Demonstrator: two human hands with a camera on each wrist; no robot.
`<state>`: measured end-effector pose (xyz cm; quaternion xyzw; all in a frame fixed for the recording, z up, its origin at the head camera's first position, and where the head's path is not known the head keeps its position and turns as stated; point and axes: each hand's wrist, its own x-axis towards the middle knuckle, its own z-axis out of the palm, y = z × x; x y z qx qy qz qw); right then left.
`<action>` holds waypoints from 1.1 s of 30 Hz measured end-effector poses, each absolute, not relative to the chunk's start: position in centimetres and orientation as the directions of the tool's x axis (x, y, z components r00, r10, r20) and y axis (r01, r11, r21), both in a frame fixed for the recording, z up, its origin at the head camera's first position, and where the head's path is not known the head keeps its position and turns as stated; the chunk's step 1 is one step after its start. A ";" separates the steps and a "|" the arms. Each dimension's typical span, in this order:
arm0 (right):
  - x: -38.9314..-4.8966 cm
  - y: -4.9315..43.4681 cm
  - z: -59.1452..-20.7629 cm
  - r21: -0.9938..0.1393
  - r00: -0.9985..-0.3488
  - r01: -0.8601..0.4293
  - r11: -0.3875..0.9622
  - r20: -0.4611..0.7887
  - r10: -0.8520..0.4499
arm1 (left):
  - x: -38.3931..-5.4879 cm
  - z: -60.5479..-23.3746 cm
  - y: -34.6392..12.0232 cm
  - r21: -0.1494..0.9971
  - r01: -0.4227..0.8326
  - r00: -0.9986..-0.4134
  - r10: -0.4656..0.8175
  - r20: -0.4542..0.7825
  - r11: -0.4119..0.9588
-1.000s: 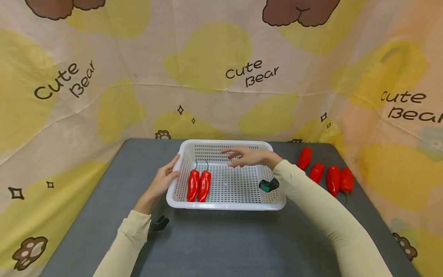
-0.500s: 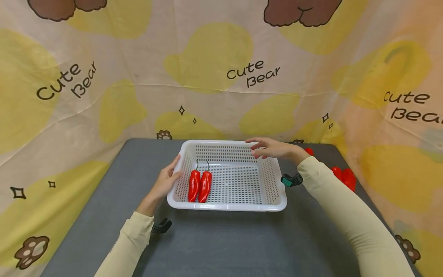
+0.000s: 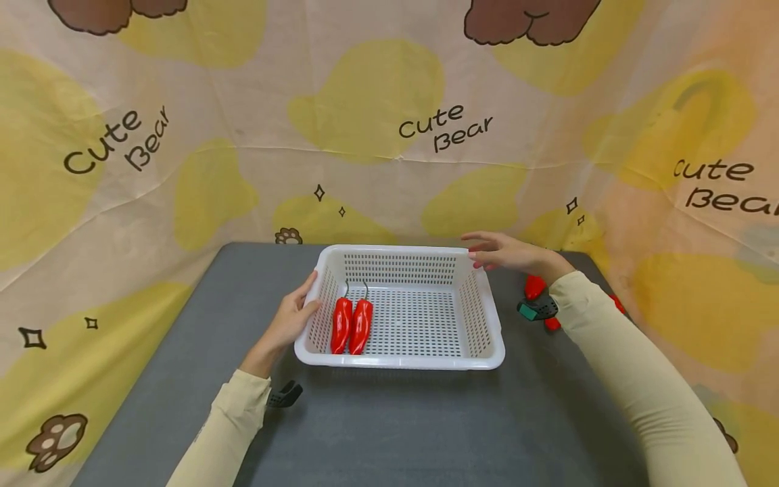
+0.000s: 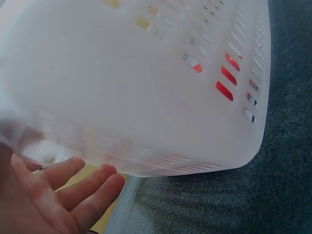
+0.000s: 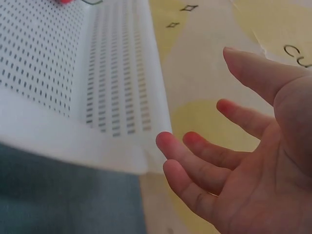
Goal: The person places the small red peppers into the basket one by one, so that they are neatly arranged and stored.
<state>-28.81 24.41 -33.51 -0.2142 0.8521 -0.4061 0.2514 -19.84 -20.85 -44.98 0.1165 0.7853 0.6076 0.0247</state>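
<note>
A white perforated plastic basket (image 3: 398,362) sits in the middle of the table. Two long red peppers, a left pepper (image 3: 341,326) and a right pepper (image 3: 362,327), lie side by side at its left end, dark stems pointing away. My left hand (image 3: 289,322) holds the basket's left rim, thumb over the edge and fingers along the outer wall. At the far right corner, my right hand (image 3: 508,252) hovers with spread, empty fingers; in the right wrist view its fingertips (image 5: 167,141) overlap the basket's corner.
More red peppers lie on the grey table (image 3: 377,433) right of the basket, such as a red pepper (image 3: 535,287) below my right wrist; my right forearm hides part of them. A patterned cloth (image 3: 365,101) hangs behind the table and along its sides.
My right hand has moved right, from over the inside of the basket to its far right corner, and its forearm now covers more of the loose peppers. The left hand stays at the rim.
</note>
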 end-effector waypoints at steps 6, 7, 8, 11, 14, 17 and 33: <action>-28.8 25.8 -33.2 -0.787 -0.811 -0.156 0.597 -0.243 -0.533 | -20.0 -44.9 -20.9 0.961 0.146 -0.971 0.218 0.095 0.235; -28.8 26.0 -33.1 -0.788 -0.813 -0.155 0.596 -0.241 -0.530 | -20.0 -45.0 -20.9 0.962 0.145 -0.972 0.217 0.094 0.233; -28.7 26.2 -33.1 -0.788 -0.815 -0.154 0.596 -0.239 -0.527 | -20.0 -45.0 -21.0 0.962 0.146 -0.971 0.218 0.095 0.232; -28.7 26.8 -33.0 -0.798 -0.820 -0.138 0.587 -0.240 -0.520 | -20.0 -45.0 -21.0 0.961 0.149 -0.970 0.221 0.097 0.233; -28.5 27.5 -33.1 -0.801 -0.823 -0.137 0.583 -0.236 -0.517 | -20.0 -45.1 -21.0 0.961 0.148 -0.969 0.227 0.094 0.234; -28.6 28.2 -33.3 -0.802 -0.829 -0.133 0.582 -0.231 -0.509 | -20.0 -45.2 -21.0 0.960 0.142 -0.970 0.226 0.087 0.242; -28.4 32.6 -35.8 -0.804 -0.882 -0.024 0.594 -0.263 -0.391 | -19.9 -45.2 -21.0 0.958 0.162 -0.968 0.228 0.107 0.237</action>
